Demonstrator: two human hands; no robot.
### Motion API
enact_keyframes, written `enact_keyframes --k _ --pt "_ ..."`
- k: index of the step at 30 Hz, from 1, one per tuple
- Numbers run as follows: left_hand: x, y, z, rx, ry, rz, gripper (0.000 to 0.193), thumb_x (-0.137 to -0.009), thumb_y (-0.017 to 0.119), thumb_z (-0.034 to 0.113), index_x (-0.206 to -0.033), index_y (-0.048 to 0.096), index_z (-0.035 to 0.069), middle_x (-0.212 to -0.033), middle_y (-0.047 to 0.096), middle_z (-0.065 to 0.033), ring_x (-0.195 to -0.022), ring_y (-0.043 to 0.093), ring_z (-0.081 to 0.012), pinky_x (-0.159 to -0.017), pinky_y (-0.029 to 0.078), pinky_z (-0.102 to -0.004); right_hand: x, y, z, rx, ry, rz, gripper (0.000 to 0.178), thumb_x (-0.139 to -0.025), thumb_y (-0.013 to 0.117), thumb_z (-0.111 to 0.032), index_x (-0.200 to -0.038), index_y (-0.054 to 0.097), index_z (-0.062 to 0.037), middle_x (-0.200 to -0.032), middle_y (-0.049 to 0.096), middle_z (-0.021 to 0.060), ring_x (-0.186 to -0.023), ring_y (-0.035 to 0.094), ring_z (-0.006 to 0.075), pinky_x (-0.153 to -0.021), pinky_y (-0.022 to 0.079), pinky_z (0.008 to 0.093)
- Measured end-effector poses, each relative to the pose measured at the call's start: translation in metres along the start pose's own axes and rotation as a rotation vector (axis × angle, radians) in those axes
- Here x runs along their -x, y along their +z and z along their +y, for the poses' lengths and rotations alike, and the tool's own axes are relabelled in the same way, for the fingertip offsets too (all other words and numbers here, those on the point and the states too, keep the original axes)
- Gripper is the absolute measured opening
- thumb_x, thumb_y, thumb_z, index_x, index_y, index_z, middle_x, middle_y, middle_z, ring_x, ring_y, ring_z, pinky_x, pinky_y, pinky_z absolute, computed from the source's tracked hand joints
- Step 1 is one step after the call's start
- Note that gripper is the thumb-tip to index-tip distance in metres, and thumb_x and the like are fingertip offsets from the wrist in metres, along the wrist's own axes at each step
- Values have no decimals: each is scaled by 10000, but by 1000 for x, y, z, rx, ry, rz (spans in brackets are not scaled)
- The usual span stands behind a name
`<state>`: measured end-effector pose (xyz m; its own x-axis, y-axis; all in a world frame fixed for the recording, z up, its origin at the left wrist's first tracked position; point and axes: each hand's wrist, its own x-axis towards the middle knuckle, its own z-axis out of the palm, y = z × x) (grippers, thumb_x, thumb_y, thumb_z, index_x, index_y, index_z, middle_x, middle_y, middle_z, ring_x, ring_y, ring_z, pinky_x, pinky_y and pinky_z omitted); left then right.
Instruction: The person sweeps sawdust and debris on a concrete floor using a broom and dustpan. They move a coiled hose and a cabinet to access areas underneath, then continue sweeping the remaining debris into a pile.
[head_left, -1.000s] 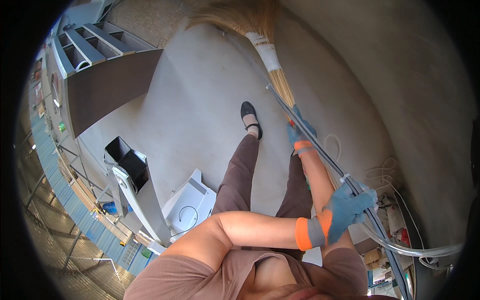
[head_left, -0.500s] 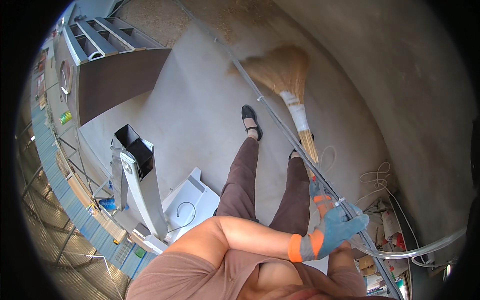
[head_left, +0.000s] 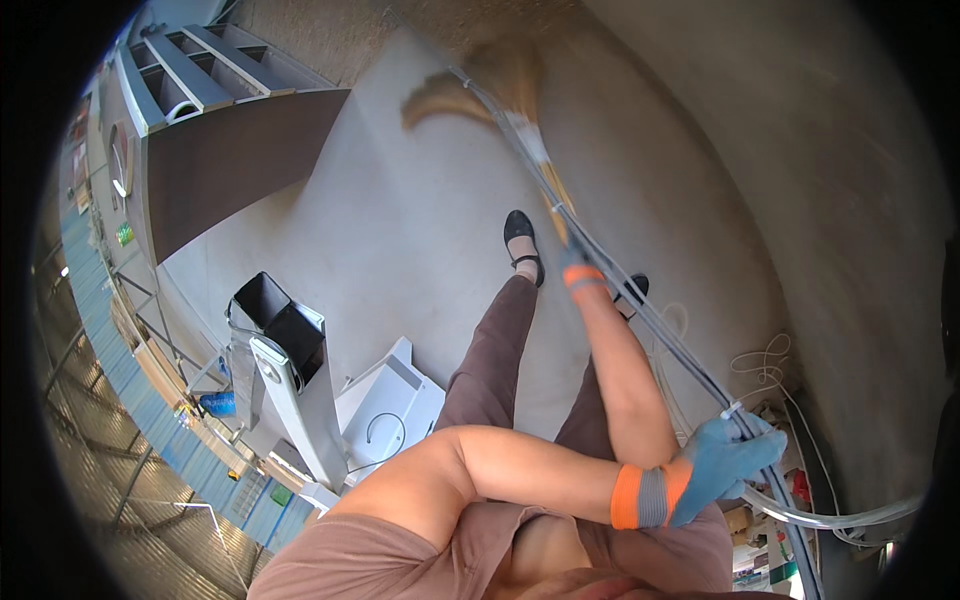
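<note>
My right hand point(head_left: 578, 256), in a blue-grey glove with an orange cuff, is stretched forward and closed round the handle of a straw broom point(head_left: 532, 140). The broom's bristles fan out on the floor, blurred by motion. My left hand point(head_left: 728, 458), gloved in blue with an orange and grey cuff, grips a bundle of grey cables point(head_left: 655, 325) bound with white ties. This bundle slants from the far floor down to the lower right, passing over the broom. A clear hose point(head_left: 850, 518) curves beside my left hand.
At the far left stands a brown cabinet point(head_left: 240, 165) with a slatted metal top. A white post with a black box point(head_left: 265, 300) rises at my left, near a white tray-like panel point(head_left: 400, 385). White cord point(head_left: 765, 360) lies coiled at right, by a curved grey wall point(head_left: 780, 130).
My right hand has pushed the broom forward and to the left, its arm now extended. My left hand has shifted slightly right and down with the cable bundle.
</note>
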<state>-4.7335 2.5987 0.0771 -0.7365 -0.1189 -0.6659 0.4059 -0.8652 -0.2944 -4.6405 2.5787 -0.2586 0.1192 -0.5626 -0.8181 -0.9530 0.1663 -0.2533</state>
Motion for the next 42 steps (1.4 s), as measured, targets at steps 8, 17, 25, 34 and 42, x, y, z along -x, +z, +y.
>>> enact_keyframes --k 8,17,25,34,42 --pt "-17 15 -17 -30 33 110 195 -988 665 259 -1040 678 71 -862 663 -2 -585 504 -62 -471 386 -235 42 28 -38 -358 -248 230 664 -923 603 -320 -1532 368 -197 -1034 706 238 -931 678 464 -827 529 537" --pt "-147 -20 -47 123 110 118 160 -1003 624 246 -965 645 93 -841 690 -55 -712 672 -129 -534 532 -235 153 24 0 -109 -195 -185 730 -950 623 -348 -1578 257 -285 -1078 688 214 -953 697 403 -825 541 532" --pt "-216 -22 -35 388 64 161 181 -1011 574 232 -1018 602 53 -804 673 -95 -714 693 -226 -549 600 -299 185 14 32 -136 -188 -87 713 -945 635 -361 -1569 304 -256 -988 710 208 -891 691 422 -804 538 523" --pt "-156 2 29 80 388 315 214 -927 680 239 -1060 565 117 -953 589 -42 -925 605 -195 -810 583 -406 235 -28 62 -446 -110 63 565 -979 587 -348 -1483 424 -151 -1044 694 211 -944 682 388 -796 517 506" --pt "38 -67 69 -57 661 116 130 -941 709 245 -914 592 196 -744 572 39 -606 532 -100 -534 431 -260 177 2 112 363 -588 740 490 -957 621 -330 -1386 575 -96 -1148 715 182 -1072 693 326 -890 547 403"
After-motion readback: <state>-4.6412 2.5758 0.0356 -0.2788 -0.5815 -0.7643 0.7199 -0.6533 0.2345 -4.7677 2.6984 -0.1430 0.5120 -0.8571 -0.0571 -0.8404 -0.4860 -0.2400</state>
